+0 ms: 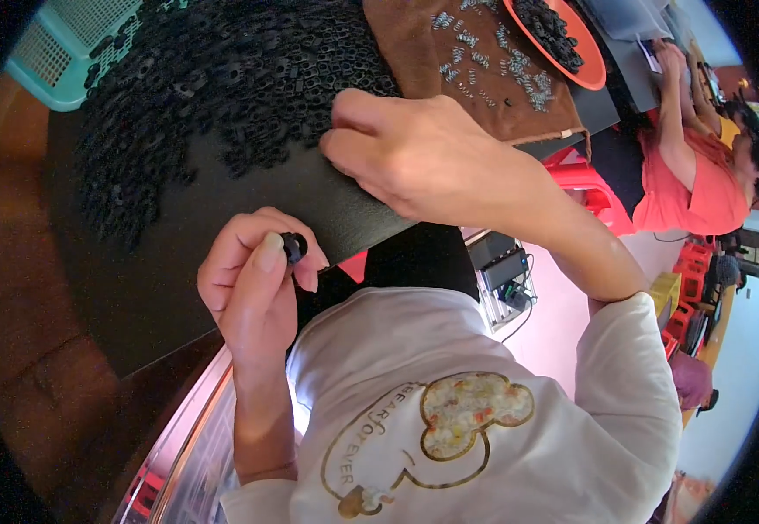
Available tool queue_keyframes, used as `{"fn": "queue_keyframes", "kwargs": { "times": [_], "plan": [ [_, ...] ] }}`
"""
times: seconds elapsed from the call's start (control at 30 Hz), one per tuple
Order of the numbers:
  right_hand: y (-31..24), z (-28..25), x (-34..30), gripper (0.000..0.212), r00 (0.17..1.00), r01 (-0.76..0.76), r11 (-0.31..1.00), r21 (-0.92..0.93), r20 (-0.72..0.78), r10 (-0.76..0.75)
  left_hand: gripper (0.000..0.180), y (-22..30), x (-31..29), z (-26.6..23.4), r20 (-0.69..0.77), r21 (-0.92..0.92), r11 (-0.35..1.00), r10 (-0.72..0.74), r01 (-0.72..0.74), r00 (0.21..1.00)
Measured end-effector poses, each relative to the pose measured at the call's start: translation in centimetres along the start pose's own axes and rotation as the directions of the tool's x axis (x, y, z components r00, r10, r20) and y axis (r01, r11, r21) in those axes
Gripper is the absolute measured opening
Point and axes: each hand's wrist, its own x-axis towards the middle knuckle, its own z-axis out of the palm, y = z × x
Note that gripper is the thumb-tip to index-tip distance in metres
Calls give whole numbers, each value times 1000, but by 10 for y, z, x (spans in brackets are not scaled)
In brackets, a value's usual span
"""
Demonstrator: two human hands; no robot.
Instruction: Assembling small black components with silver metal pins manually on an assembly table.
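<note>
Near the table's front edge, my left hand (257, 275) pinches a small round black plastic part (293, 247) between thumb and fingers. Its end faces right and looks hollow. My right hand (388, 148) is at the near right edge of a wide heap of small black plastic parts (248, 74), many with holes through them. The fingers of that hand are curled together, and their tips are hidden, so whatever they hold cannot be seen. Small metal coil springs (480, 59) lie scattered on a brown cloth (423, 44) beyond my right hand.
A teal plastic basket (34, 57) stands at the far left. An orange bowl (589, 65) with black parts sits at the far right. Beside the table are a red stool (593, 192) and dark boxes with cables (502, 266). Another person (690, 183) works on the right.
</note>
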Motion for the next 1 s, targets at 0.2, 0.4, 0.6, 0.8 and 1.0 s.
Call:
{"fn": "queue_keyframes", "kwargs": {
  "times": [0.2,0.4,0.6,0.8,1.0],
  "plan": [
    [-7,2,12,15,997,40,995,-96,73,-33,17,-1,0,-2,-4,-35,999,24,-24,1000],
    [-10,-5,6,19,998,-4,997,-82,64,10,17,-2,1,-4,-6,-20,1000,14,-14,1000],
    [31,-52,-42,18,958,-247,968,47,-141,251,18,0,2,-2,27,-22,1000,20,-20,999],
    [61,-49,-78,14,918,-397,917,-40,11,397,19,-2,1,-2,14,-5,1000,24,-24,1000],
    [61,-34,-82,17,911,-404,898,-175,7,412,19,-3,-1,2,-17,3,1000,19,-19,1000]
  ]
}}
